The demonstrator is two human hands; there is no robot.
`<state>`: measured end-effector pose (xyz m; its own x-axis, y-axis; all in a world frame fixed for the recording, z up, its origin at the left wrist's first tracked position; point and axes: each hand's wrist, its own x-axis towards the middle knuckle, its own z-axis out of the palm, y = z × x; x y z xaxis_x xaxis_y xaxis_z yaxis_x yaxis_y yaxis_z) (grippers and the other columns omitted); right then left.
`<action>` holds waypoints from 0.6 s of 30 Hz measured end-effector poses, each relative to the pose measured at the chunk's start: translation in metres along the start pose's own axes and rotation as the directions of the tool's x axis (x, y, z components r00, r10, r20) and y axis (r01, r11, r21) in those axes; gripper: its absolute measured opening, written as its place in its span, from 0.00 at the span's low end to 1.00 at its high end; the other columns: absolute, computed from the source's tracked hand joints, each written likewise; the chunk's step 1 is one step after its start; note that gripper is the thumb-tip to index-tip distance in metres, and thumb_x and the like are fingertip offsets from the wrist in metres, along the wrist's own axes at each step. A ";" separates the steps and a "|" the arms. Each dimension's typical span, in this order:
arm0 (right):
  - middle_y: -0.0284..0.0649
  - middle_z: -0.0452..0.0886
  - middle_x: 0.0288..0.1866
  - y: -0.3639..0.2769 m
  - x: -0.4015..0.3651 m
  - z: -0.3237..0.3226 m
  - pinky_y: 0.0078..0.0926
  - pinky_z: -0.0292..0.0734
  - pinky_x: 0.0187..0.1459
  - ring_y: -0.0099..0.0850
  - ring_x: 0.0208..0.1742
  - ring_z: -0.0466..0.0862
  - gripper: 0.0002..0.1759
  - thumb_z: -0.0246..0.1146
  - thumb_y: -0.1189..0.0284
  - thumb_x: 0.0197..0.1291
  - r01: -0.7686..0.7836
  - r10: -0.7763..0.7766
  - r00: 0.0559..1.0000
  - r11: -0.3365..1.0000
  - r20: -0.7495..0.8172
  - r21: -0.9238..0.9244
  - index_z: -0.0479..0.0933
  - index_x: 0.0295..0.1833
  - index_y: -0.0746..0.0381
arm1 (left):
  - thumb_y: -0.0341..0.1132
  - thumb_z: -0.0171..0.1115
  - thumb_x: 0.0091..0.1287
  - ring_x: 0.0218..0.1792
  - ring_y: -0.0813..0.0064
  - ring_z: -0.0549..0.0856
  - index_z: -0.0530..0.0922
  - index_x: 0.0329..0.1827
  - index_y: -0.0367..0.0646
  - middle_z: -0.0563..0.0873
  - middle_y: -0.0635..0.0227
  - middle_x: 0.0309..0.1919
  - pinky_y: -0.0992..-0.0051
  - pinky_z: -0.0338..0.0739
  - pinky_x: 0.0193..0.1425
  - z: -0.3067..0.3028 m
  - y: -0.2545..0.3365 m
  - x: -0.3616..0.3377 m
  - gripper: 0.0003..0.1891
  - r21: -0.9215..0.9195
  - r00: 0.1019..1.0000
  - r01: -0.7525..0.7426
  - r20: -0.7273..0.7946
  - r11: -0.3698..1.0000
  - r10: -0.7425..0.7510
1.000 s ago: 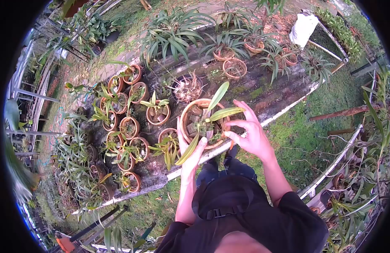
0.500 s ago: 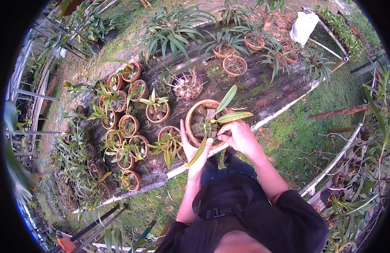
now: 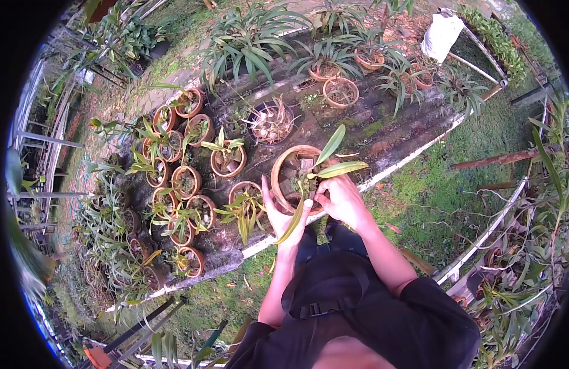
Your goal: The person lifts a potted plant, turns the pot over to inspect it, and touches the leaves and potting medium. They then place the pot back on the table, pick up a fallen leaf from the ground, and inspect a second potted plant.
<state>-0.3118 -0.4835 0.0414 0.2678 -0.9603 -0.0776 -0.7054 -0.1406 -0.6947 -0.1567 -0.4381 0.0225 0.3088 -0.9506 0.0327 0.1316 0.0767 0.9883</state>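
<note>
Two bare hands on one clay pot (image 3: 278, 178), that's what I've got in front of me here. The pot sits right between the hands and a little beyond them, near the pale edge (image 3: 419, 152) of the table (image 3: 383, 132). The left hand (image 3: 285, 222) is spread wide against the near left side, thumb well apart from the fingers, with one long drooping leaf (image 3: 290, 226) hanging by the thumb. The right hand (image 3: 344, 202) is bunched up narrow at the near right of the pot, fingertips tucked under another leaf (image 3: 343, 170); can't tell if they've got hold of anything. A third leaf (image 3: 331, 144) points up and away from both hands, and there are brownish chunks (image 3: 306, 165) inside the pot.

Just left of the left hand there's a potted plant (image 3: 246, 209) with yellowish-green leaves. Beyond the hands, a dark pot (image 3: 272, 141) full of pale stubby bits (image 3: 273, 123). Way out past the right hand: a white bag (image 3: 442, 37).
</note>
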 end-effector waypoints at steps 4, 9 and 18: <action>0.50 0.83 0.50 0.014 0.003 -0.007 0.45 0.75 0.62 0.51 0.57 0.82 0.07 0.74 0.74 0.56 0.042 -0.046 0.999 0.980 0.018 0.195 0.85 0.39 0.64 | 0.38 0.84 0.57 0.76 0.56 0.68 0.45 0.87 0.44 0.65 0.50 0.77 0.56 0.65 0.80 -0.005 -0.006 -0.001 0.62 -0.085 0.999 0.029 -0.015 0.996 -0.030; 0.42 0.85 0.48 0.025 -0.006 -0.041 0.30 0.80 0.49 0.31 0.53 0.84 0.03 0.69 0.77 0.67 -0.229 0.163 0.973 0.791 0.165 0.567 0.83 0.43 0.66 | 0.38 0.81 0.60 0.81 0.57 0.61 0.46 0.86 0.40 0.60 0.51 0.81 0.56 0.57 0.84 -0.017 -0.016 0.000 0.59 -0.227 0.998 0.070 0.020 0.971 -0.067; 0.51 0.84 0.50 0.009 -0.038 -0.086 0.43 0.77 0.59 0.48 0.57 0.83 0.09 0.71 0.75 0.58 -0.017 0.018 0.993 1.000 -0.117 0.008 0.87 0.45 0.65 | 0.38 0.81 0.60 0.81 0.58 0.60 0.46 0.86 0.38 0.60 0.51 0.81 0.56 0.56 0.85 -0.014 -0.011 -0.001 0.58 -0.117 0.996 0.025 0.086 0.993 -0.015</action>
<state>-0.3847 -0.4688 0.1000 0.1763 -0.9843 -0.0060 -0.7049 -0.1220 -0.6987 -0.1453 -0.4342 0.0101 0.2251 -0.9738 0.0309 0.2485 0.0881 0.9646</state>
